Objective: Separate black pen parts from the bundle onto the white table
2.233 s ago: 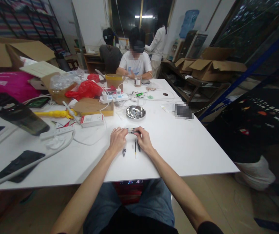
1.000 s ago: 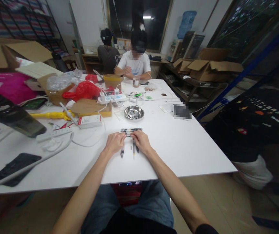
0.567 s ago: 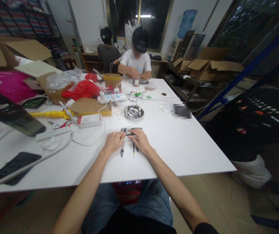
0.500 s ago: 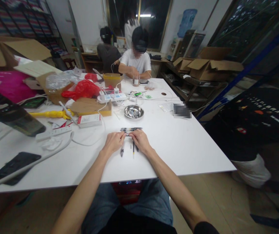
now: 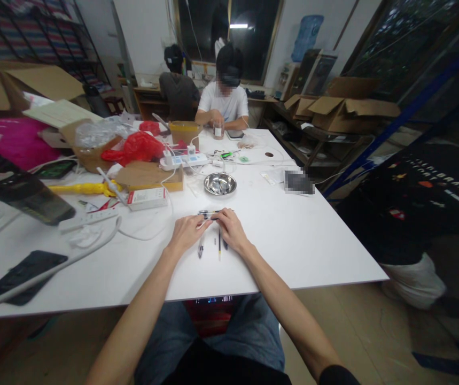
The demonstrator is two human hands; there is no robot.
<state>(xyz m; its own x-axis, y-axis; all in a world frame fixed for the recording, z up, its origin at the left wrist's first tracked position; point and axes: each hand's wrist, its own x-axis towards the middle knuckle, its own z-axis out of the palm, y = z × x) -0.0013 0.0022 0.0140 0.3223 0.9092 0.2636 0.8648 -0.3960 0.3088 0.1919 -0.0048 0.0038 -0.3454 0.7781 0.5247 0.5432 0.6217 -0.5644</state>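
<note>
My left hand (image 5: 191,231) and my right hand (image 5: 231,230) meet over the white table, fingers closed. Between their fingertips is a slim pen, mostly covered by the fingers, so which part of it each hand grips is hard to see. Just beyond the fingers lie several pens (image 5: 205,212) side by side, partly hidden. Nearer to me, a clear pen barrel (image 5: 201,249) rests below my left hand. A thin refill with a yellowish end (image 5: 220,250), a tiny grey piece (image 5: 215,241) and a short dark piece (image 5: 225,245) lie below my right hand.
A round metal bowl (image 5: 220,184) with small dark pieces stands beyond the pens. To the left are a white box (image 5: 147,198), a power strip (image 5: 185,160), a dark bottle (image 5: 21,187) and a phone (image 5: 26,275). Across the table sits a person in white (image 5: 229,99).
My fingertips have drawn closer together, and the right fingers now curl further over the pens. The loose parts stay put. The person opposite has shifted the jar slightly.
</note>
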